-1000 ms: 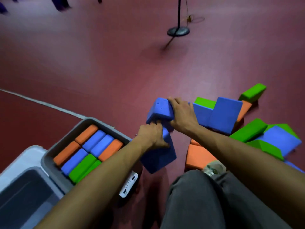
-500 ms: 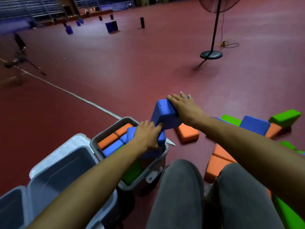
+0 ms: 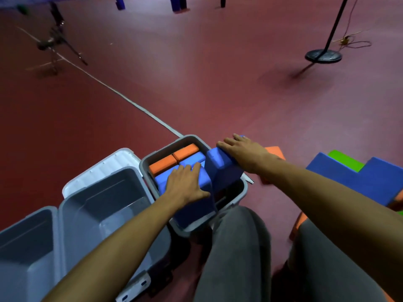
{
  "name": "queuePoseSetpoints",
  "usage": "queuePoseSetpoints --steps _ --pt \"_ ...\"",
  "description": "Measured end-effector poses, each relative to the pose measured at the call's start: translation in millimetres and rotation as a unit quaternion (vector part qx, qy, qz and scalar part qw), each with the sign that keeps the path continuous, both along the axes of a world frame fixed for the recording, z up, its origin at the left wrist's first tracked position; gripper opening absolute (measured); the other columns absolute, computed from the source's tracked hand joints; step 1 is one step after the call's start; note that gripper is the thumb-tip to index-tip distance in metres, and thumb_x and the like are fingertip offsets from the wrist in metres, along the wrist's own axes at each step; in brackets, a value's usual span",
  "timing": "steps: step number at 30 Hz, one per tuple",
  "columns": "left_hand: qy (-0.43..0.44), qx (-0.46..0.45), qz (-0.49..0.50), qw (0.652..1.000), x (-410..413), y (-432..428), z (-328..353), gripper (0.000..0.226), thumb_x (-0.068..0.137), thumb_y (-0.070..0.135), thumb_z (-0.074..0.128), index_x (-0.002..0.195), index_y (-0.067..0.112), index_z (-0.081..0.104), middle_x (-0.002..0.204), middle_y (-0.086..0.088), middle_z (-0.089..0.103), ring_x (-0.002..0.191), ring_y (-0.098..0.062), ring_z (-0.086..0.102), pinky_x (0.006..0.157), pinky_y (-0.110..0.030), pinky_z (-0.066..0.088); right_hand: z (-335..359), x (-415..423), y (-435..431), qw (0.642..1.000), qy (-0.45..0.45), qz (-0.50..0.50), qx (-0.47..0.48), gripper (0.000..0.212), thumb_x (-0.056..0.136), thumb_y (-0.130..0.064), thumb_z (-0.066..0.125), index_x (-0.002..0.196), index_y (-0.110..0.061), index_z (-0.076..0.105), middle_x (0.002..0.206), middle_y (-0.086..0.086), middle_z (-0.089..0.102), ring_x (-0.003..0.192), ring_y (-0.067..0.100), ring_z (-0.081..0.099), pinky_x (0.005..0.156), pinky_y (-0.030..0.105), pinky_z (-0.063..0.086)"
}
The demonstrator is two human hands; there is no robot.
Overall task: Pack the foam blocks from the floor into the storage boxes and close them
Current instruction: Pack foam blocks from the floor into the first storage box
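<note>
1. Two blue blocks stand on end in the near half of the box (image 3: 243, 194), side by side: the left block (image 3: 196, 212) and the right block (image 3: 222, 171). Both stick up over the rim.
2. Left hand (image 3: 185, 186) lies flat on top of the left block, fingers straight, thumb out to the side. Right hand (image 3: 242, 151) lies flat on top of the right block, fingers straight too. Neither hand squeezes.
3. Foam looks light and soft. It should squash a bit, so a flat push on the top end should slide each block down. It should not slip or break.
4. One second ago both blocks were held over the floor, right of the box. Now they are in it.
5. More blocks wait in the pile (image 3: 359, 179) on the right. An empty box (image 3: 104, 205) sits on the left.
</note>
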State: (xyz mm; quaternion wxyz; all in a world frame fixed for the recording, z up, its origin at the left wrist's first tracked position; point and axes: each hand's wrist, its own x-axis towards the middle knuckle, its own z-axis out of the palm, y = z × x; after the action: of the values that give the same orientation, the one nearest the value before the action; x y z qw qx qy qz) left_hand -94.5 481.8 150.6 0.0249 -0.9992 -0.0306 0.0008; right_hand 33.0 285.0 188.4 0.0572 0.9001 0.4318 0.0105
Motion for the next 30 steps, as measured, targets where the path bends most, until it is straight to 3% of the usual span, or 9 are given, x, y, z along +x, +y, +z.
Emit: queuePoseSetpoints --steps 8,15,18,23,30 --pt "-0.020 -0.020 0.038 0.999 -1.2 14.4 -41.4 0.089 0.072 0.068 0.064 0.143 0.021 0.036 0.124 -0.008 0.057 0.111 -0.031 0.049 0.092 -0.043 0.039 -44.0 7.4 34.8 0.998 0.031 0.015 -0.060 0.069 0.092 -0.009 0.049 0.156 -0.019 0.024 0.149 0.009 0.038 0.136 0.040 0.034 0.110 0.048 0.032" --pt "-0.026 -0.062 0.074 0.995 18.6 16.7 -52.9 0.079 0.070 0.074 0.063 0.127 0.022 0.046 0.120 -0.006 0.060 0.106 -0.032 0.052 0.088 -0.045 0.040 -66.8 27.6 41.3 0.995 0.035 0.003 -0.094 0.068 0.096 -0.009 0.044 0.158 -0.021 0.020 0.153 0.008 0.035 0.140 0.038 0.031 0.112 0.047 0.030" --pt "-0.026 -0.092 0.096 0.991 23.0 14.1 -66.5 0.085 0.069 0.076 0.063 0.133 0.024 0.044 0.123 -0.005 0.060 0.109 -0.032 0.053 0.091 -0.044 0.042 -73.8 35.5 40.0 0.992 0.032 0.008 -0.123 0.065 0.099 -0.010 0.041 0.159 -0.021 0.017 0.157 0.008 0.031 0.146 0.039 0.024 0.115 0.047 0.025" --pt "-0.023 -0.051 0.061 0.997 22.7 0.0 -85.9 0.087 0.070 0.067 0.068 0.140 0.022 0.042 0.122 -0.007 0.060 0.110 -0.030 0.053 0.092 -0.042 0.039 -94.7 34.6 42.7 0.989 0.054 0.001 -0.139 0.069 0.096 -0.012 0.048 0.158 -0.020 0.019 0.154 0.007 0.035 0.140 0.038 0.032 0.111 0.046 0.033" --pt "0.003 -0.047 0.094 0.994 26.0 7.0 -117.5 0.088 0.069 0.066 0.072 0.138 0.020 0.044 0.119 -0.006 0.060 0.106 -0.028 0.053 0.089 -0.040 0.040 -122.7 35.4 54.5 0.988 0.029 0.019 -0.149 0.073 0.093 -0.015 0.055 0.156 -0.022 0.019 0.151 0.006 0.035 0.140 0.038 0.030 0.112 0.045 0.029"
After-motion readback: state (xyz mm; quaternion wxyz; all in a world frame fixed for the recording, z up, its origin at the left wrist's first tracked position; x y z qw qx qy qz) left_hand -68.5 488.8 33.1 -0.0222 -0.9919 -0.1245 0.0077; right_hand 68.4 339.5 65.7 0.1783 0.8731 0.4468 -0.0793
